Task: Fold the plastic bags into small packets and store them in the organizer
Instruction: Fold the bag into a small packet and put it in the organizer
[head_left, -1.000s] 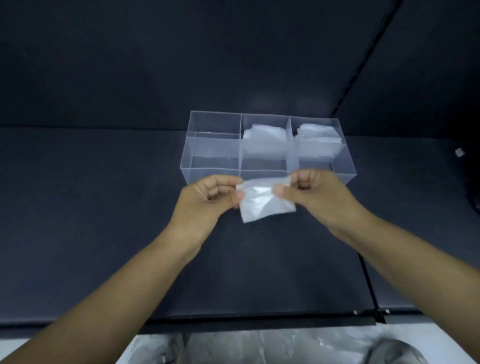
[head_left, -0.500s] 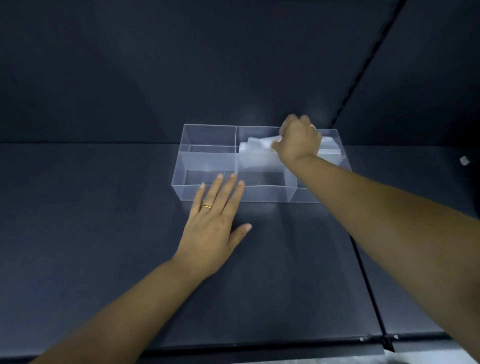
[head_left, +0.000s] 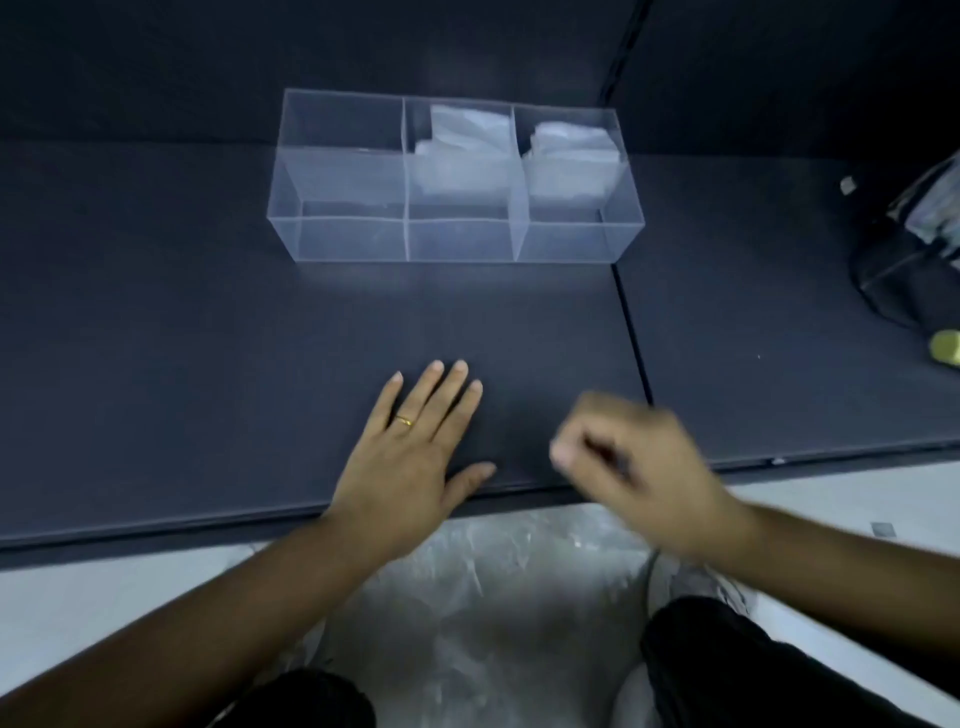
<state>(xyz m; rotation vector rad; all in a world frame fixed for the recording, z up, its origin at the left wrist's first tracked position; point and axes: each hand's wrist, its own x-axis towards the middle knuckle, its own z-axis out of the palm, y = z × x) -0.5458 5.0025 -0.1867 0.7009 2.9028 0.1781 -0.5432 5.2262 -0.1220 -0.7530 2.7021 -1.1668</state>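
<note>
My left grip (head_left: 410, 457) lay flat on the worktop (head_left: 208, 338), fingers straight. My right grip (head_left: 639, 467), blurred, curled loosely round nothing. Loose plastic bags (head_left: 493, 597) lay below both, the organizer (head_left: 353, 239) well ahead. Lifting just one bag seemed wisest.

Clear three-compartment organizer (head_left: 457, 241) stands well beyond the left hand (head_left: 410, 457), folded white packets (head_left: 462, 140) stacked in its middle and right compartments; loose crumpled plastic bags (head_left: 493, 597) lie heaped nearer than the right hand (head_left: 639, 467)
</note>
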